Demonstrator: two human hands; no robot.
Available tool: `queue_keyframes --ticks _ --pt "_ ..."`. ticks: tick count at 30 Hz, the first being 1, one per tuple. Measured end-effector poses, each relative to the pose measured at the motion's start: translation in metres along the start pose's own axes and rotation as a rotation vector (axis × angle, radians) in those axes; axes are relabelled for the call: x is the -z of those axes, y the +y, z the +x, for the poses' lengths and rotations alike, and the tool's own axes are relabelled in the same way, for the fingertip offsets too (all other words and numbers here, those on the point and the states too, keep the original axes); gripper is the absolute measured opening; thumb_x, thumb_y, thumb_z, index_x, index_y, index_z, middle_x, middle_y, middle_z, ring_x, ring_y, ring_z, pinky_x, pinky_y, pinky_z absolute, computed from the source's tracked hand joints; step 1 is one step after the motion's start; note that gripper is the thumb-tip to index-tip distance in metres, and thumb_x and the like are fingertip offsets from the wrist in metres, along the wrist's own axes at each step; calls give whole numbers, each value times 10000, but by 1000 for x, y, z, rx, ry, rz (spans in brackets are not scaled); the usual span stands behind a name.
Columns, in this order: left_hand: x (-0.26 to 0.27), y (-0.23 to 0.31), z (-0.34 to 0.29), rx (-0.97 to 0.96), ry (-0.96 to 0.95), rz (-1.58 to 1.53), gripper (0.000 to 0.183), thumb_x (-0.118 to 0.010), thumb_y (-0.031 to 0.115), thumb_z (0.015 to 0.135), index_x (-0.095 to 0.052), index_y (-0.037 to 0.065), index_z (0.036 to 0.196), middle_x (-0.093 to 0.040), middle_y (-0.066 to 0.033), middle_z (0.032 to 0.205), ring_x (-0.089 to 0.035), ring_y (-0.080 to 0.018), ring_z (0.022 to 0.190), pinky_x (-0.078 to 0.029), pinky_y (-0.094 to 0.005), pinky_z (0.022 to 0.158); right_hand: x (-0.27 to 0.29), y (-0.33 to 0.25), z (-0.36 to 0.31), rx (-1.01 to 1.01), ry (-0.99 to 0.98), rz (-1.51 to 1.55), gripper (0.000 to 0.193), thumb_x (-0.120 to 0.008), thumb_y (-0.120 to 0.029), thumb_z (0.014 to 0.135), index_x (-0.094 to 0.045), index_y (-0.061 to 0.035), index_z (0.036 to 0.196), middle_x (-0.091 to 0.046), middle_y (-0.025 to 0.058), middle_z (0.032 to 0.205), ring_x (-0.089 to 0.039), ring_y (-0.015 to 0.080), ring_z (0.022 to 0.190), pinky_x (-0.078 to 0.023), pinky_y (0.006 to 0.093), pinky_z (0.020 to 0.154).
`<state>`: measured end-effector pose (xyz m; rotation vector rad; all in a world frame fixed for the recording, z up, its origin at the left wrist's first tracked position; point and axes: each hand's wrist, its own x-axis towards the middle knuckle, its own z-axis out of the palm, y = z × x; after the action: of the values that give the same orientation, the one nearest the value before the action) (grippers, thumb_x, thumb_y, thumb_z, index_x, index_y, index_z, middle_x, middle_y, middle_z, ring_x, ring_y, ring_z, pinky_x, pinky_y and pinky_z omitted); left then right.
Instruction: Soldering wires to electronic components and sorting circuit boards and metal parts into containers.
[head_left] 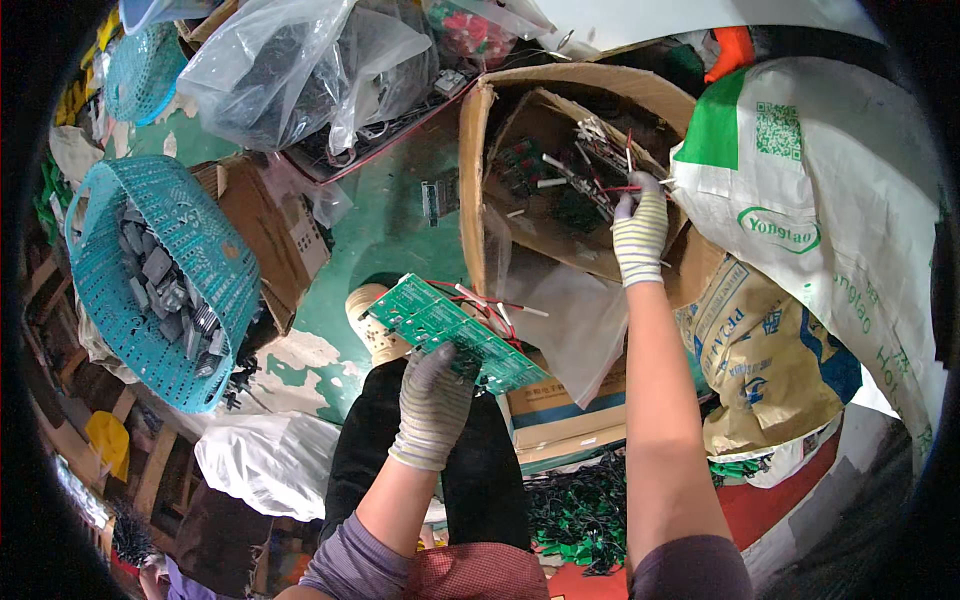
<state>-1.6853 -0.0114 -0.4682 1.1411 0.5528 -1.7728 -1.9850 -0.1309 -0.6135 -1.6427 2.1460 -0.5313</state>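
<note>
My left hand (432,410), in a striped glove, grips a green circuit board panel (455,330) by its near edge, above my lap. Red wires and white tubes (500,306) stick out past the panel's far side. Over the open cardboard box (474,190) my right hand (641,232), gloved alike, has its fingers closed at a red wire (616,188). Under those fingers, inside the box, lies a bundle of wires with white tubes (580,172). Small dark green boards (577,212) lie deeper in the box, partly in shadow.
A blue plastic basket (215,235) of grey parts stands at left. Clear plastic bags (290,75) lie at the back. A white woven sack (790,190) and a gold sack (765,375) crowd the box's right side. Black-and-green parts (580,510) are heaped near my right forearm.
</note>
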Motion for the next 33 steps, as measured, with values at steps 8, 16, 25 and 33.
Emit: queue_keyframes --ticks 8,16,25,33 --pt "4 3 0 -13 -17 16 264 -658 188 846 -622 99 1092 -651 -39 1105 -585 -211 1088 -417 -397 1015 -11 -19 0 170 -199 -386 566 -758 -223 711 -519 -118 1213 -610 175 1075 -580 362 1033 -450 494 912" --pt "1 5 -1 -3 -51 4 282 -667 183 838 -614 102 1103 -649 -34 1106 -583 -199 1077 -416 -377 1008 1 -7 16 205 -360 -531 509 -731 -134 754 -585 -113 1241 -670 173 1035 -632 368 923 -503 447 837" --pt "6 11 -1 -68 -16 66 367 -648 207 848 -577 64 1178 -627 -63 1133 -574 -207 1092 -412 -394 1024 123 -77 -37 -122 -108 279 486 -677 -44 805 -544 -44 1273 -656 117 1147 -632 250 1024 -485 355 919" --pt "-11 6 -7 -71 10 197 522 -561 462 929 -504 90 1290 -582 -68 1205 -564 -211 1115 -435 -380 975 169 -185 -82 -617 -612 789 592 -776 -84 743 -544 1 1281 -622 72 1184 -591 170 1064 -456 320 959"
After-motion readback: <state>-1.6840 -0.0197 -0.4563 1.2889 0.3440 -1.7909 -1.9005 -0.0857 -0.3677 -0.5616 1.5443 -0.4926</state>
